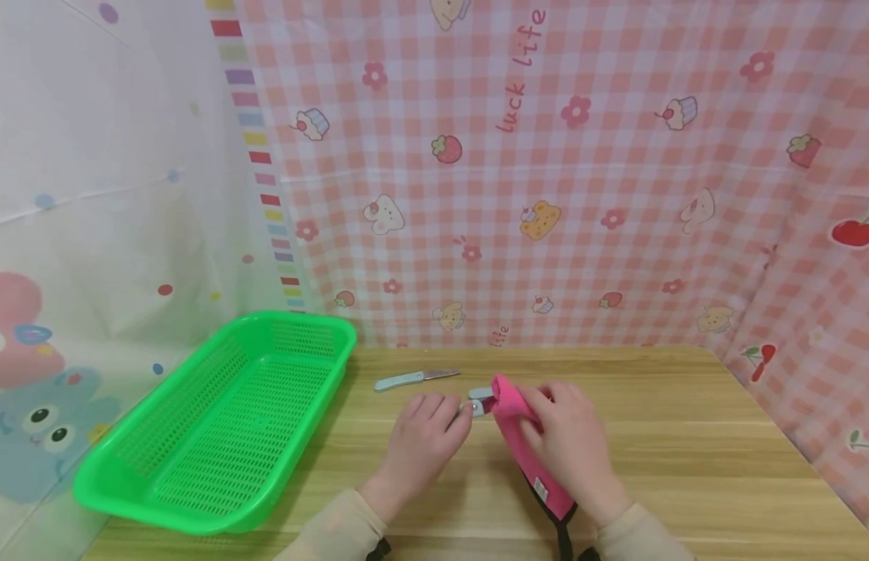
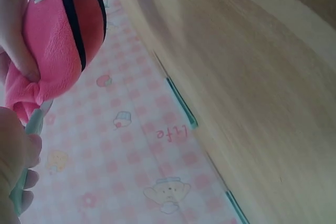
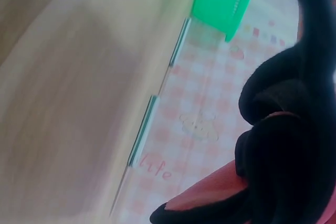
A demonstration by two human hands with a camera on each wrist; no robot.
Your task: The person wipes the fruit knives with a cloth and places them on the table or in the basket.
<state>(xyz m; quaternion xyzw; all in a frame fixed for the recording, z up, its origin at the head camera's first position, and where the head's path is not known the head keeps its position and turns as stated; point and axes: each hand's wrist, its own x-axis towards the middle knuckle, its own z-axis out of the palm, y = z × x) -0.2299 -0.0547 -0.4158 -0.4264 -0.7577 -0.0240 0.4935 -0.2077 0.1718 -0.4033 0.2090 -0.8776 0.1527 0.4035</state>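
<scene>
In the head view my left hand (image 1: 429,432) grips the light blue handle (image 1: 477,408) of a knife. The knife's far end goes into a folded pink cloth (image 1: 516,444), which hides most of its blade. My right hand (image 1: 570,436) pinches this cloth around the blade, thumb on the near side. The cloth has black edging, a white label and a black loop hanging down. In the left wrist view the held knife's handle (image 2: 34,123) meets the cloth's (image 2: 55,51) gathered end. The right wrist view shows mostly black edging (image 3: 283,145) and some pink fabric.
A paring knife (image 1: 416,379) lies near the table's back edge. Beside it is a second knife (image 1: 479,393), partly hidden by the cloth; both show in the left wrist view. A green mesh basket (image 1: 266,495) stands left. A checked curtain (image 1: 588,265) hangs behind the wooden table (image 1: 687,460).
</scene>
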